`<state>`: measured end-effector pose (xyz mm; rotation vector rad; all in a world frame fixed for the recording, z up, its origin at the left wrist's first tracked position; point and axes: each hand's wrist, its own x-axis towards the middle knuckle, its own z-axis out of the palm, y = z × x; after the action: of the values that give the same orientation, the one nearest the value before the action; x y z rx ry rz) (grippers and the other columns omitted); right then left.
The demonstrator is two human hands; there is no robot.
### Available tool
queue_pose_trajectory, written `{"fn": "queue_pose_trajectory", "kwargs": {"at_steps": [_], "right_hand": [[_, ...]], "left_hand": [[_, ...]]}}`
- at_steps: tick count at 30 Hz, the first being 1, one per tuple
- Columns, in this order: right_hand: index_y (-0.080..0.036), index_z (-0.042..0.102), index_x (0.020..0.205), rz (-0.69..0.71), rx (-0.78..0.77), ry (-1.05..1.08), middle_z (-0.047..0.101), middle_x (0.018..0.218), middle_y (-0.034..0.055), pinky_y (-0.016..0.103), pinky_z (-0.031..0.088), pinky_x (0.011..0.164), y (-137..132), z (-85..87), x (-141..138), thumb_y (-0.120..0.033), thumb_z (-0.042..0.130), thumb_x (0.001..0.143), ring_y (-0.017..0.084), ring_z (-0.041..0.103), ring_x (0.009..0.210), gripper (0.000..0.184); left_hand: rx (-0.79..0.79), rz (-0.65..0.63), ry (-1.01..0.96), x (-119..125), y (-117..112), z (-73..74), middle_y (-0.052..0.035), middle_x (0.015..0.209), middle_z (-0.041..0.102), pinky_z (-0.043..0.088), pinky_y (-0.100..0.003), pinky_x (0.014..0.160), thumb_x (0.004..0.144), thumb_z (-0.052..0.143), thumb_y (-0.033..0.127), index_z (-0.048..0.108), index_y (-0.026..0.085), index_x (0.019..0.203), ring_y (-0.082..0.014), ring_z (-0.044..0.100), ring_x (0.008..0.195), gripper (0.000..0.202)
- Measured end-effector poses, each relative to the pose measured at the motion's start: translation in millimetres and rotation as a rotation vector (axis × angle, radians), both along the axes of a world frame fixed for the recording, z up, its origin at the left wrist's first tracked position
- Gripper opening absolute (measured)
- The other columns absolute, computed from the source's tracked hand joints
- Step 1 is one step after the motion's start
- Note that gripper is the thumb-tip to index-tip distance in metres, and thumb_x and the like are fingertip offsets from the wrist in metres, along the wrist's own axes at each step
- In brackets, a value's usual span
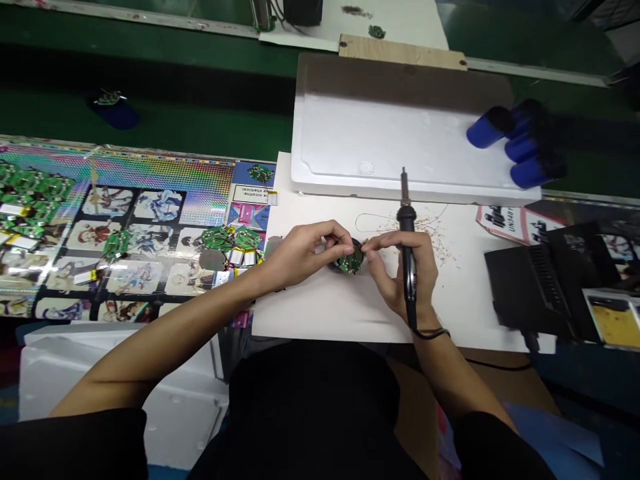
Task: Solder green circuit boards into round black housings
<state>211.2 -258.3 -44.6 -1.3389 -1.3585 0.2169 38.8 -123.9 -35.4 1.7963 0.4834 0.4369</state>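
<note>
A small green circuit board [351,263] sits between my hands over the white work sheet, with a dark round part partly showing beneath it. My left hand [313,252] pinches at the board's upper left edge. With thumb and forefinger, my right hand [407,267] pinches at the board's upper right, where thin wires seem to be; the fingertips hide the exact contact. The same right hand carries a soldering iron [409,267], its handle lying across the palm and its metal tip pointing away from me, clear of the board.
Beyond my hands stands a white foam tray [400,180] with several blue cylinders [533,170] at its right. Circuit boards [217,238] and small battery cells [243,257] lie at left. A black soldering station [530,287] with a yellow sponge [616,323] is at right. Wire scraps [440,240] litter the sheet.
</note>
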Motion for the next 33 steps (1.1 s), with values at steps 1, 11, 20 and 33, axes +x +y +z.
{"fn": "queue_pose_trajectory", "kwargs": {"at_steps": [1,11,20,33], "right_hand": [[-0.026,0.057,0.113,-0.001,0.02,-0.01,0.074,0.097,0.0014,0.04,0.063,0.087,0.7,0.7,1.5,-0.008,0.072,0.094,0.02,0.077,0.09,0.031],[-0.028,0.059,0.116,0.094,0.055,-0.105,0.075,0.101,0.0023,0.042,0.063,0.088,3.3,2.1,2.7,-0.004,0.073,0.093,0.021,0.075,0.096,0.036],[-0.028,0.059,0.117,0.045,0.022,-0.087,0.075,0.103,0.0023,0.043,0.063,0.089,1.3,1.6,-0.8,-0.011,0.074,0.096,0.021,0.076,0.095,0.031],[-0.029,0.059,0.121,0.078,-0.059,-0.124,0.073,0.103,0.002,0.041,0.06,0.084,-3.8,-3.8,0.7,-0.008,0.074,0.093,0.021,0.073,0.093,0.038]], "left_hand": [[0.009,0.003,0.005,-0.3,0.5,-0.2,-0.0009,0.087,0.071,0.04,-0.025,0.069,0.1,0.072,0.038,0.075,0.02,0.101,-0.0134,0.056,0.076,0.018],[0.087,-0.064,-0.034,-2.2,1.3,1.3,-0.0012,0.093,0.074,0.046,-0.024,0.073,0.102,0.07,0.033,0.075,0.02,0.101,-0.013,0.061,0.079,0.013],[0.482,-0.001,-0.18,-1.3,-2.1,-0.7,-0.0035,0.091,0.076,0.052,-0.032,0.084,0.102,0.072,0.028,0.07,0.02,0.099,-0.0183,0.065,0.087,0.008],[0.37,-0.124,-0.122,-4.6,3.3,7.9,-0.0027,0.092,0.071,0.048,-0.032,0.087,0.106,0.065,0.023,0.065,0.019,0.097,-0.0173,0.063,0.09,0.01]]}}
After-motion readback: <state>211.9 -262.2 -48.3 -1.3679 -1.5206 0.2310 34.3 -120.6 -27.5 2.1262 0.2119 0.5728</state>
